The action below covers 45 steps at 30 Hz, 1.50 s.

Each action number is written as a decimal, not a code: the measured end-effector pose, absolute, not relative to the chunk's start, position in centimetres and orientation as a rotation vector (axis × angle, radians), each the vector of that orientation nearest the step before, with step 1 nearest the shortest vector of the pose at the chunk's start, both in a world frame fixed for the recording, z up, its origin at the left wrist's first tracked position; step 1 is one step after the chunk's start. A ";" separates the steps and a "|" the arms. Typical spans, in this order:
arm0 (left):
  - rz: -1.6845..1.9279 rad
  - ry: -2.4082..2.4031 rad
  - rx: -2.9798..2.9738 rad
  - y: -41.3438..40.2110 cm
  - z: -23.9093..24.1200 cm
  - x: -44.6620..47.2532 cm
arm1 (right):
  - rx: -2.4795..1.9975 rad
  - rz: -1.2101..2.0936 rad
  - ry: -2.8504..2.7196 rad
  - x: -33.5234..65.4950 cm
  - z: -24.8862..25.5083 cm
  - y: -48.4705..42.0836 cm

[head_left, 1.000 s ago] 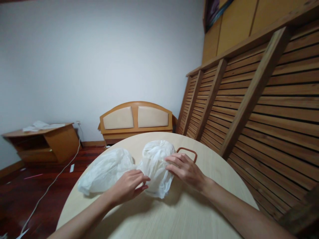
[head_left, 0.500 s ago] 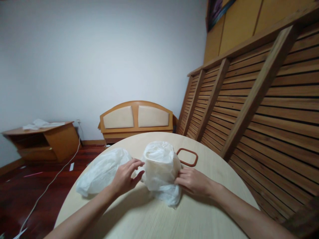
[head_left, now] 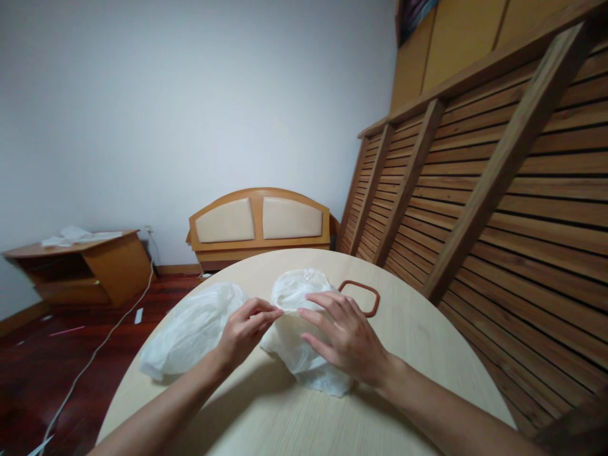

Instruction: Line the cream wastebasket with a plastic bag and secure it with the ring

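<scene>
A white plastic bag point(head_left: 294, 354) covers an upright, rounded form on the table; what is under the plastic cannot be made out. At its left upper rim, my left hand point(head_left: 246, 330) pinches the plastic between thumb and fingers. My right hand point(head_left: 349, 335) is open over the bag's right side, fingers spread, their tips at the front of the rim. Left of my left hand lies a second crumpled white plastic bag point(head_left: 194, 326). Behind my right hand, a brown rounded-square ring point(head_left: 375, 304) rests flat, partly hidden by the hand.
Everything stands on a round pale wooden table point(head_left: 403, 405). Beyond it is a headboard point(head_left: 259, 244) against the wall. A slatted wooden frame point(head_left: 475, 253) leans along the right. To the left are a low cabinet point(head_left: 118, 263) and a cable point(head_left: 107, 342) on the floor.
My right hand has risen from the bag's lower right side to its front rim and spread its fingers. My left hand has closed onto the bag's left rim.
</scene>
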<state>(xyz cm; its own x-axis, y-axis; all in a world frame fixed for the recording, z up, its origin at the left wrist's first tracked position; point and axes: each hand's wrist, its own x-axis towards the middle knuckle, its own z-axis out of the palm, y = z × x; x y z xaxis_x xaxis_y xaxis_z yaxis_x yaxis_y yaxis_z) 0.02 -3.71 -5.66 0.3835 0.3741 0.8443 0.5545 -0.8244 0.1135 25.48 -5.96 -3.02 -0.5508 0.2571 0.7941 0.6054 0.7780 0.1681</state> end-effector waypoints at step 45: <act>-1.682 -1.877 -2.688 -1.0 -1.0 2.1 | -0.604 -0.370 -2.145 22.6 -2.5 -4.7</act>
<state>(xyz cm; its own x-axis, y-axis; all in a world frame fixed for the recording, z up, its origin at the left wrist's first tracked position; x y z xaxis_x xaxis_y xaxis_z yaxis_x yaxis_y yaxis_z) 2.13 -1.02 -1.04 0.1318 0.9257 0.3546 0.4539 -0.3744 0.8086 22.65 -4.66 -2.49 -0.5180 0.2883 0.8053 0.5415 0.8393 0.0479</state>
